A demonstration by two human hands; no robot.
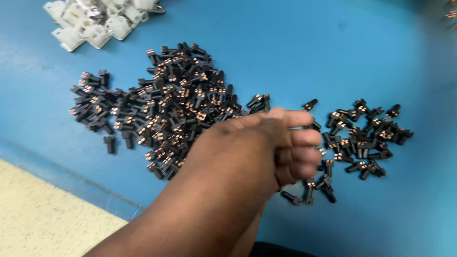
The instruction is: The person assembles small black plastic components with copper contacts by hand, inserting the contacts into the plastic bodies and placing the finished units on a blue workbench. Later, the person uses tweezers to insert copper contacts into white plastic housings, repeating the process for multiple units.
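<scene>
A forearm reaches from the near edge, its hand curled over a scatter of small black parts.

The left hand [271, 147] hangs over the blue table [333, 52] a little right of the middle, back toward the camera, fingers [304, 138] curled in together with the thumb laid along the top; whether anything sits inside the curl cannot be told. Just past its fingertips lies a loose cluster of small black plastic parts with copper contacts [366, 138], some of them partly hidden under the hand. Left of the hand and farther back spreads the big heap of the same black parts [166, 104], near the middle of the table. At the far left corner lies a pile of white plastic housings [95, 21].
</scene>
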